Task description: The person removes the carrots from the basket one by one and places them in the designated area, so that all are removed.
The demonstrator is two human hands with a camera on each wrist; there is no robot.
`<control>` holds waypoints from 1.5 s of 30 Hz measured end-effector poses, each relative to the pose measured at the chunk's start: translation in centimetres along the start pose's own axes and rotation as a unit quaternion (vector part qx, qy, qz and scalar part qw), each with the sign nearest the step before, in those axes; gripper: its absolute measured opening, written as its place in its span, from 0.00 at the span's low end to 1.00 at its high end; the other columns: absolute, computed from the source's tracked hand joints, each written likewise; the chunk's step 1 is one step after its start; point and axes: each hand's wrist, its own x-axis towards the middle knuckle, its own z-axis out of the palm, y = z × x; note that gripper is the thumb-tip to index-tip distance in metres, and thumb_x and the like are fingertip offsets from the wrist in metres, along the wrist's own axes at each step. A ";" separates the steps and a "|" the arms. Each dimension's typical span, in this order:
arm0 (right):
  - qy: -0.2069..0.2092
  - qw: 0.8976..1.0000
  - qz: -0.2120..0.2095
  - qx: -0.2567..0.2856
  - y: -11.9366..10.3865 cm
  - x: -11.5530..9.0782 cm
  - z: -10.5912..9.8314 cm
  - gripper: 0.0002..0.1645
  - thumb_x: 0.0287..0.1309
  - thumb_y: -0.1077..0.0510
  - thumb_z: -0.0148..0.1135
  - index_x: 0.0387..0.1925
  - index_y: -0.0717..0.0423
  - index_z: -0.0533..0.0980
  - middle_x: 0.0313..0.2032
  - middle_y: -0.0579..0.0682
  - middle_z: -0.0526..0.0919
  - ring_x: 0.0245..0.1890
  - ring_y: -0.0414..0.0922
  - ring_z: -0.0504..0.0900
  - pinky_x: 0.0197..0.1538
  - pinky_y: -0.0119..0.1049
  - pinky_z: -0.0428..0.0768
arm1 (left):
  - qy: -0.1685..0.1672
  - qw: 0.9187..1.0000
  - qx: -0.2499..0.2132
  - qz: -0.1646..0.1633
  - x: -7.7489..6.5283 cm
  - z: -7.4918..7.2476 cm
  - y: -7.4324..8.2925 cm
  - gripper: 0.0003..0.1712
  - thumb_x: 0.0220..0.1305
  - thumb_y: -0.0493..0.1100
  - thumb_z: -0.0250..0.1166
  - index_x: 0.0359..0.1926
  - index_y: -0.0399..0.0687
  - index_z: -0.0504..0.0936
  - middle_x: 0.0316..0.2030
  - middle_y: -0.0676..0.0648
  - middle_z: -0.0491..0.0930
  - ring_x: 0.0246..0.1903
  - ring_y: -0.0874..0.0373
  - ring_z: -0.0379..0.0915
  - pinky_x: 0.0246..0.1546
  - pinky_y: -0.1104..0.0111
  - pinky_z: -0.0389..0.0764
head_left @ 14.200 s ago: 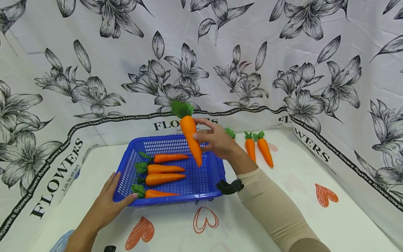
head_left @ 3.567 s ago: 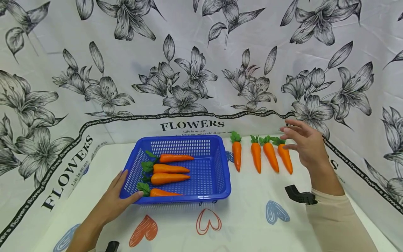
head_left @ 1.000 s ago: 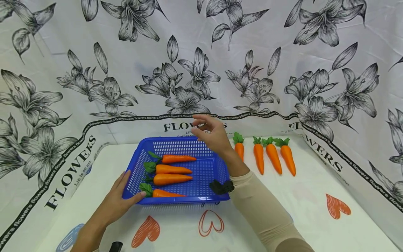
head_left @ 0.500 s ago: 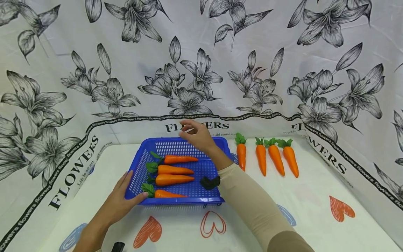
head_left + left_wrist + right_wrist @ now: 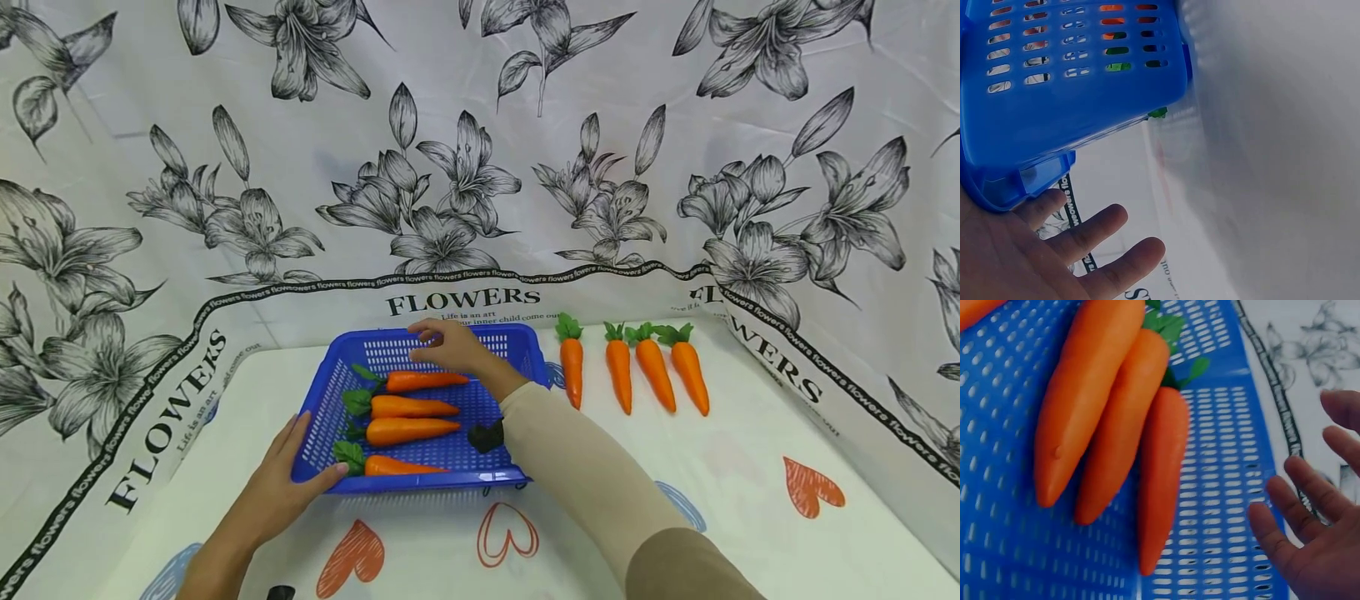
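A blue perforated plastic basket (image 5: 420, 482) holds several orange carrots with green leafy tops. The uppermost carrot (image 5: 426, 381) lies nearest my right hand (image 5: 453, 348), which hovers over the back of the basket with fingers loosely spread and nothing in them. In the right wrist view this carrot (image 5: 1163, 478) lies apart from the fingertips (image 5: 1266, 522). My left hand (image 5: 273, 492) rests at the basket's front left corner, thumb on the rim. Its fingers (image 5: 1100, 234) reach out fairly straight beside the outer wall in the left wrist view.
Right of the basket, several more carrots (image 5: 618, 375) lie in a row on the white tablecloth (image 5: 720, 500) with printed hearts. Behind them rises a white curtain (image 5: 480, 233) printed with flowers.
Over the last second my right hand has moved left and down over the basket. Earlier it held a carrot above the basket; later another carrot lies at the row's right end. My left hand stays.
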 end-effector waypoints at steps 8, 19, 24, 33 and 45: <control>-0.061 0.996 0.036 -0.059 0.6 0.6 0.9 0.29 0.60 0.51 0.67 0.63 0.49 0.73 0.57 0.54 0.76 0.56 0.49 0.74 0.53 0.41 0.75 | 0.003 1.000 0.011 -0.005 -0.3 -0.3 -0.3 0.60 0.61 0.65 0.62 0.76 0.47 0.34 0.72 0.29 0.36 0.64 0.23 0.45 0.55 0.29 0.52; -0.100 0.987 0.080 -0.097 1.2 1.1 1.6 0.31 0.60 0.47 0.66 0.64 0.44 0.72 0.59 0.52 0.74 0.57 0.50 0.73 0.55 0.43 0.75 | 0.001 1.000 0.010 -0.008 -0.3 -0.3 -0.3 0.60 0.61 0.65 0.62 0.76 0.47 0.34 0.72 0.29 0.36 0.63 0.22 0.45 0.55 0.29 0.52; -0.116 0.984 0.083 -0.108 1.6 1.1 1.6 0.31 0.61 0.48 0.65 0.65 0.46 0.72 0.60 0.53 0.74 0.59 0.50 0.72 0.55 0.42 0.75 | 0.003 1.000 0.008 -0.004 -0.2 -0.3 -0.2 0.60 0.61 0.65 0.62 0.76 0.47 0.35 0.72 0.29 0.36 0.64 0.23 0.45 0.55 0.29 0.52; -0.132 0.981 0.099 -0.097 1.9 1.0 1.7 0.31 0.60 0.48 0.66 0.64 0.46 0.72 0.59 0.55 0.74 0.56 0.50 0.74 0.53 0.42 0.76 | 0.000 1.000 0.009 -0.008 -0.2 -0.1 -0.2 0.60 0.60 0.65 0.62 0.76 0.47 0.35 0.72 0.29 0.36 0.64 0.22 0.45 0.56 0.29 0.52; -0.146 0.975 0.120 -0.118 1.8 0.9 1.8 0.28 0.58 0.52 0.68 0.61 0.46 0.76 0.50 0.51 0.81 0.50 0.47 0.78 0.52 0.41 0.77 | -0.005 1.000 0.018 -0.012 0.0 0.0 -0.2 0.60 0.60 0.67 0.61 0.76 0.47 0.35 0.72 0.29 0.36 0.64 0.23 0.45 0.55 0.30 0.53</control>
